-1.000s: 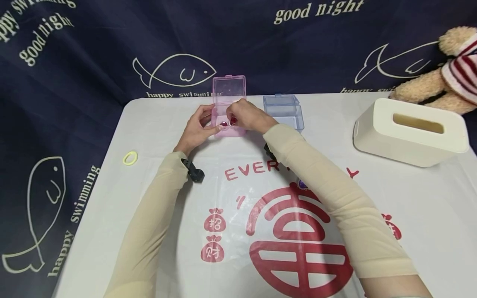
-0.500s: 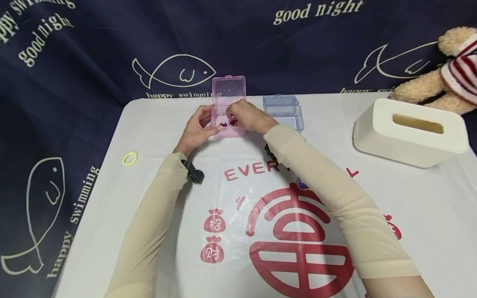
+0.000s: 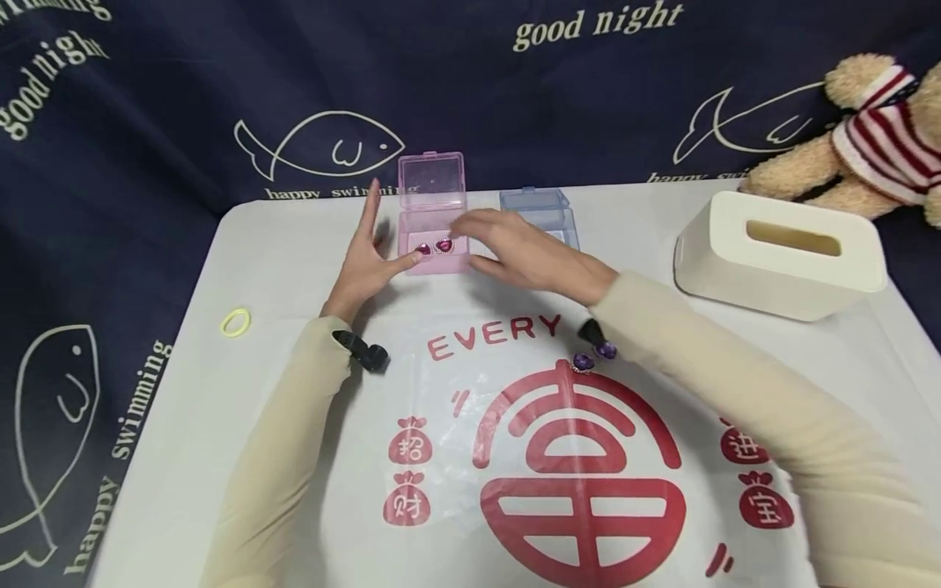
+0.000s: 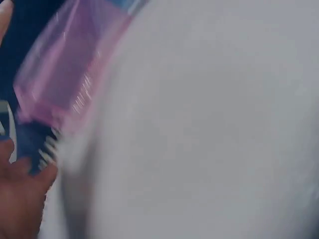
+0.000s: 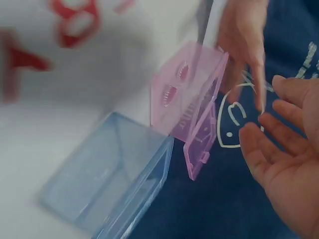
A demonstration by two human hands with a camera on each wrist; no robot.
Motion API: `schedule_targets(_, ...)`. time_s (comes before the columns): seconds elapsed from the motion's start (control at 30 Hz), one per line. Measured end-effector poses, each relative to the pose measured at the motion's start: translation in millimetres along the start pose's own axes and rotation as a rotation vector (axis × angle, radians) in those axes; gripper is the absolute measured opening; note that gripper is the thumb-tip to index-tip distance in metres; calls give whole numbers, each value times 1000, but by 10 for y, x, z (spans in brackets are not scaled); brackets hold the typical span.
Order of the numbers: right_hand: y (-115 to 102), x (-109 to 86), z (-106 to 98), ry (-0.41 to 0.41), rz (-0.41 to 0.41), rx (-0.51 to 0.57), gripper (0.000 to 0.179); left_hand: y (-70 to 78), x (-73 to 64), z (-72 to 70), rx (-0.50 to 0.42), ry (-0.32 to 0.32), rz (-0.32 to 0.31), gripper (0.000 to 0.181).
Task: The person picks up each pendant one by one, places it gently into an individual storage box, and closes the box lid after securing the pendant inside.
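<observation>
Lid raised, a clear pink box (image 3: 444, 265) stands at the back of the table. Two red gem pieces (image 3: 444, 245) with beaded edges lie inside it. My left hand (image 3: 362, 265) is at the box's left side, fingers extended, its thumb tip right at the front left corner. On the other side, my right hand (image 3: 525, 251) has relaxed fingers and nothing in them, partly in front of a clear blue box (image 3: 563, 219), also with its lid up. The right wrist view shows that blue box (image 5: 99, 174) beside the pink box (image 5: 162, 94). Blur covers the left wrist view.
Two purple gem pieces (image 3: 582, 363) lie on the table below my right wrist. A yellow ring (image 3: 236, 322) lies at the left. A cream tissue box (image 3: 779, 265) stands at the right, with a teddy bear (image 3: 875, 147) behind it. A dark curtain (image 3: 456, 90) hangs behind.
My right hand has let go of a red gem piece in the pink box and drawn back to the right. The left hand's fingers have spread away from the box, and the view has shifted slightly.
</observation>
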State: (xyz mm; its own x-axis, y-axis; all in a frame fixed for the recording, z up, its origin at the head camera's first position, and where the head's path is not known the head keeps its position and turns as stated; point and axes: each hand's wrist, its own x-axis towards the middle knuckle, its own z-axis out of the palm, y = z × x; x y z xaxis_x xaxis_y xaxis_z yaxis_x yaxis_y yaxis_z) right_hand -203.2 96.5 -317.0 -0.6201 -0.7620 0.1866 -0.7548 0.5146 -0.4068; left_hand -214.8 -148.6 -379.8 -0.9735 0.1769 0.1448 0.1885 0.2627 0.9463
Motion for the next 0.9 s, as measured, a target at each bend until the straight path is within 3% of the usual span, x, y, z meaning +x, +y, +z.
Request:
schedule_targets(0.07,-47,-264,-63,31,-3,17,36,135,15,46,120,48,107,113)
schedule_targets(0.13,-62,-541,-90,65,1,33,38,265,37,152,169,68,216,111)
schedule_targets(0.2,-53,-808,-80,89,21,47,39,374,61,306,163,46,289,106)
schedule_targets(0.27,-35,-1070,-52,104,50,53,42,473,63,504,138,-15,308,101)
schedule_targets(0.4,-7,-1473,53,97,133,55,47,572,51,871,203,-126,228,97)
schedule_targets(0.5,1,-1683,147,77,200,61,49,541,66,1108,294,-146,129,95)
schedule_targets(0.67,32,-1806,293,40,234,34,49,414,128,1324,338,-118,-8,100)
schedule_targets(0.9,102,-1896,386,27,178,-28,39,272,182,1505,284,-111,-53,108)
